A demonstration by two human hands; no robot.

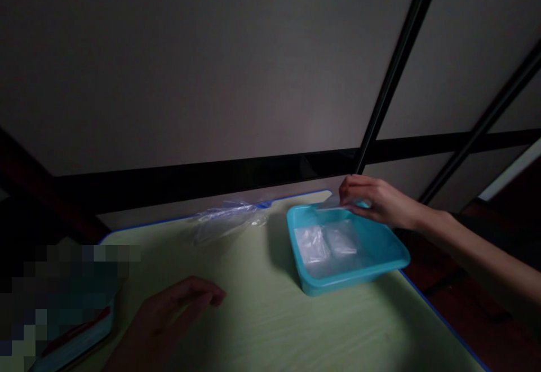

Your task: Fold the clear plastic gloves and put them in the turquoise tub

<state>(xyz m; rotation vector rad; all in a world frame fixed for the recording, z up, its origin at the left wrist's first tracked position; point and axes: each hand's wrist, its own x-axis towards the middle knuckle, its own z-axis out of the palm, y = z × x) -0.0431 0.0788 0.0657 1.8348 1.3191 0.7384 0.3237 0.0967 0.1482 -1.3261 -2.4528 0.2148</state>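
Observation:
My right hand (372, 200) is closed, pinching a clear plastic packet (330, 203) above the far rim of a turquoise plastic basin (350, 277). Inside the basin, two flat clear packets (311, 243) lie side by side on the bottom; their contents are too dim to make out. My left hand (169, 318) hovers low over the near left of the table, its fingers loosely bent and nothing visible in them. Beyond it, a crumpled heap of clear plastic bags (230, 217) lies by the table's far edge.
The pale green table (253, 327) has a blue edge and stands against a grey panelled front (211, 79) with black strips. A box-like object (78, 335), partly blurred out, sits at the left. Dark reddish floor (456, 315) shows at the right.

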